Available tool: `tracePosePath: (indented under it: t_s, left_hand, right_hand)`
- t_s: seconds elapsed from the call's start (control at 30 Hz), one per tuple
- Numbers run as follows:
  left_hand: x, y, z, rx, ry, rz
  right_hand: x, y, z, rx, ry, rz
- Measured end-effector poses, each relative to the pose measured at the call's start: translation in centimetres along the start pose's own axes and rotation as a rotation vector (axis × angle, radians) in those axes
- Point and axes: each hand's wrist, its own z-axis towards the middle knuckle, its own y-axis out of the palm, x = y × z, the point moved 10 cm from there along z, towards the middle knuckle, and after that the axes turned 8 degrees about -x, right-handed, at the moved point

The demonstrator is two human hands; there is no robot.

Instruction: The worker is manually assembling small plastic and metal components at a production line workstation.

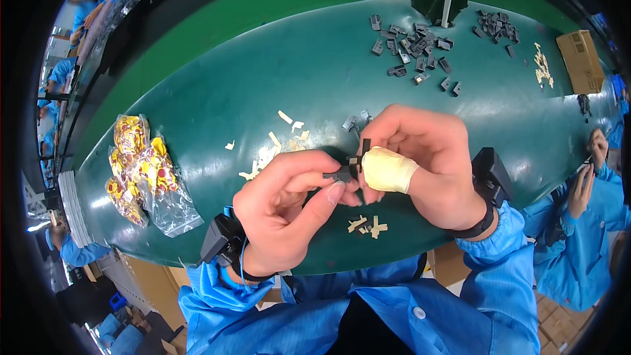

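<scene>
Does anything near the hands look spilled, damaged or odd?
Mainly the pale-yellow wrap on the right hand: it covers the thumb, while other visible fingers look bare. Cream pieces lie loosely scattered beyond the left hand. Nothing looks plainly damaged.

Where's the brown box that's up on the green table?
In the head view, the brown box sits at the far right of the green table, just right of a scatter of pale strips.

Blue jacket [460, 319]; pale round button [419, 313], 5 o'clock. Black wrist modules [222, 238]: 8 and 3 o'clock. Yellow thumb wrap [389, 171]: right hand [439, 151].
</scene>
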Motion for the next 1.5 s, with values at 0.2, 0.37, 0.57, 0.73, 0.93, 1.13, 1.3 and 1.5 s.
tracePosePath:
  t_s: [0.2, 0.37, 0.57, 0.73, 0.93, 1.13, 1.3, 1.5]
  left_hand:
    - [1.3, -0.3, -0.1, 0.052, 0.098, 0.211]
    - [1.1, -0.6, -0.2, 0.060, 0.107, 0.212]
    - [0.9, -0.6, -0.2, 0.063, 0.083, 0.195]
    - [1.1, -0.7, -0.3, 0.084, 0.123, 0.270]
    - [1.3, -0.7, -0.3, 0.111, 0.145, 0.354]
    - [1.5, -0.7, -0.4, 0.099, 0.156, 0.414]
    - [1.5, -0.6, -0.3, 0.091, 0.158, 0.385]
    - [1.4, -0.7, -0.3, 0.088, 0.150, 0.365]
  right_hand:
    - [0.0, 0.4, -0.6, 0.014, -0.030, -0.288]
    - [-0.6, 0.4, -0.4, 0.029, -0.141, -0.424]
    - [-1.2, 0.6, -0.4, 0.033, -0.191, -0.469]
    - [-1.0, 0.7, -0.3, 0.032, -0.208, -0.473]
    - [-1.0, 0.7, -0.2, 0.030, -0.213, -0.486]
    - [-1.1, 0.8, -0.2, 0.028, -0.217, -0.506]
    - [-1.2, 0.9, -0.2, 0.014, -0.221, -0.516]
    - [-1.0, 1.0, -0.2, 0.014, -0.210, -0.505]
